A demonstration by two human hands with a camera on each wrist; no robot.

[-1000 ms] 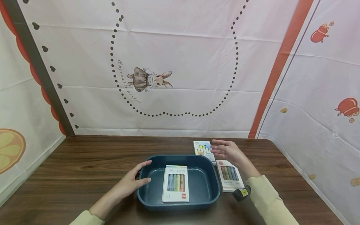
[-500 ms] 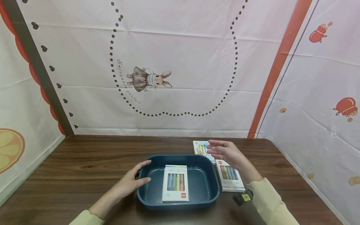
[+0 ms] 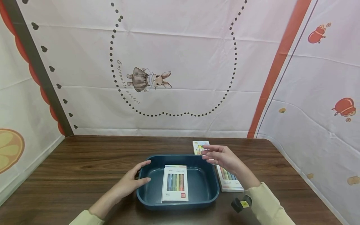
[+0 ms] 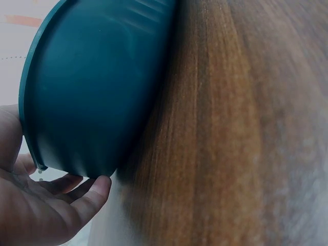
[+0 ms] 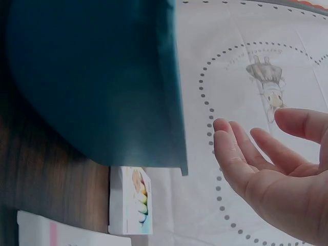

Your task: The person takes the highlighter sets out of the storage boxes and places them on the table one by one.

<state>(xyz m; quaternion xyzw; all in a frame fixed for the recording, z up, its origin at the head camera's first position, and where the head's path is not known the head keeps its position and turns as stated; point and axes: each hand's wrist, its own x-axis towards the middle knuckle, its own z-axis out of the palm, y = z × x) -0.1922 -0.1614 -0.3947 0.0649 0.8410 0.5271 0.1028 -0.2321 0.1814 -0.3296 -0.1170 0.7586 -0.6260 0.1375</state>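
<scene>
with fingers of left hand (image 3: 130, 182) clamped on blue basin (image 3: 177, 206) and of right hand (image 3: 227, 160) loosely apart, could slide the white box (image 3: 175, 194) inside by tugging lopsidedly!

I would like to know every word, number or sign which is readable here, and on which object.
"Enjoyable perfect": on the hanging cloth.
"6" or "9" (cannot tell which): on the inner box in the blue tub; its red logo and other print are too small.
Side box and rear box: print too small.
Yellow label on the black device: unreadable.
</scene>
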